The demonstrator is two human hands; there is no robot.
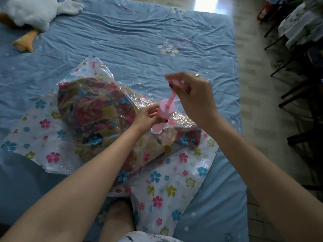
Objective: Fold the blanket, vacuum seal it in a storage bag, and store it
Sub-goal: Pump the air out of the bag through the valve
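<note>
Blanket (97, 109) sits inside the flowery storage bag (167, 186) mid-bed (122, 35). Left hand (146, 117) grips the pink pump (163, 116) on the bag, right hand (194, 91) at 1 o'clock pinches its raised handle. Stuffed goose (29, 11) lies at 10 o'clock.

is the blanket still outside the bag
No, the flowered blanket lies inside the clear storage bag on the bed, with plastic wrinkled over it.

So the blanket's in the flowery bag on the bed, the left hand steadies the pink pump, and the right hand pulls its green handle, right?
Nearly. The head view shows the handle gripped by the right hand is pink, not green. The rest holds: blanket in the flowery bag on the bed, left hand steadying the pink pump.
</note>
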